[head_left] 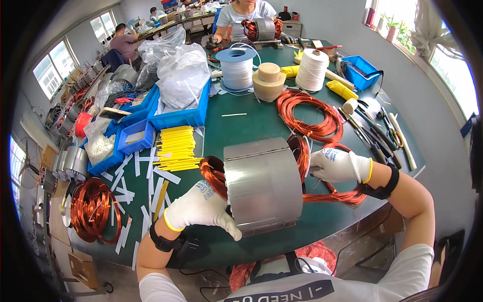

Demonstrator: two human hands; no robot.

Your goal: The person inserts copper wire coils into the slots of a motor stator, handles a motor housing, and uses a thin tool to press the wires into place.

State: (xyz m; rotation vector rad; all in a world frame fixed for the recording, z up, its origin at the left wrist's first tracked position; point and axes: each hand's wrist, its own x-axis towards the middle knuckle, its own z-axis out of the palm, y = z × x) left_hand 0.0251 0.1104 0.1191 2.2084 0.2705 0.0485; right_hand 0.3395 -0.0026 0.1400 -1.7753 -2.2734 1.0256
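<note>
A grey steel motor stator (pixel 263 186) lies on its side near the table's front edge. Copper windings stick out of its left end (pixel 214 176) and its right end (pixel 300 155). My left hand (pixel 198 207), in a white glove, grips the stator's left end; its thumb lies along the lower edge and some fingers hide behind the winding. At the right end, my gloved right hand (pixel 334 165) has its fingers closed beside the winding and a thin white strip (pixel 308 160). What sits between those fingertips is hidden. Loops of copper wire (pixel 337 196) run below the right hand.
Yellow strips (pixel 176 148) and blue bins (pixel 182 118) stand left; white paper strips (pixel 123 194) and a copper coil (pixel 94 211) lie nearer. Behind are spools (pixel 237 70), a thread cone (pixel 312 70) and a copper wire coil (pixel 309 117). Tools (pixel 372 133) lie right. A co-worker (pixel 246 17) sits opposite.
</note>
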